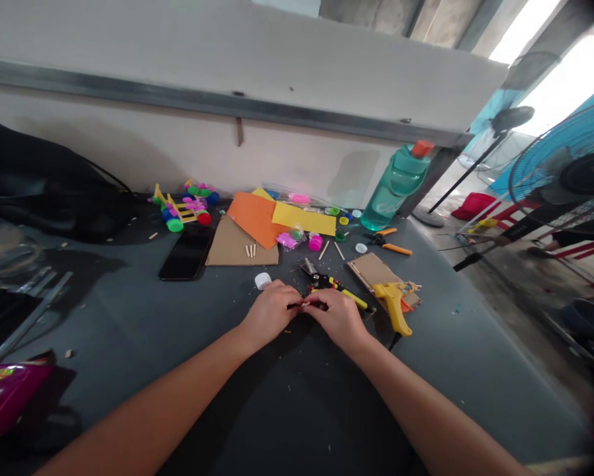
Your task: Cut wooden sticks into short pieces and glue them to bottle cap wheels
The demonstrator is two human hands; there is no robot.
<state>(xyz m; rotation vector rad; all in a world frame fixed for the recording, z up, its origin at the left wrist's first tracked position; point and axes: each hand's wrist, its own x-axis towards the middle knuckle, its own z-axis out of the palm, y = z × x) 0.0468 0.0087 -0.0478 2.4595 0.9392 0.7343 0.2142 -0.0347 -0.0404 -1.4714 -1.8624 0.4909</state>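
My left hand (272, 311) and my right hand (341, 318) meet over the dark table, both closed in a pinch. Between their fingertips is a small pale stick-like piece (305, 305), mostly covered by the fingers. Just beyond the right hand lie cutting pliers (347, 293) with yellow and black handles. A white cap (262, 281) sits beyond the left hand. To the right, a yellow glue gun (395, 307) rests partly on a cardboard piece (371, 270). Several short wooden sticks (250, 250) lie on a larger cardboard sheet (222, 248).
Farther back are orange paper (257, 218), yellow paper (304, 217), a teal bottle (395, 188) and orange-handled pliers (397, 249). A black phone (185, 254) lies left, near a colourful small model (182, 208). A magenta object (14, 396) occupies the near left; a fan (575, 172) stands right.
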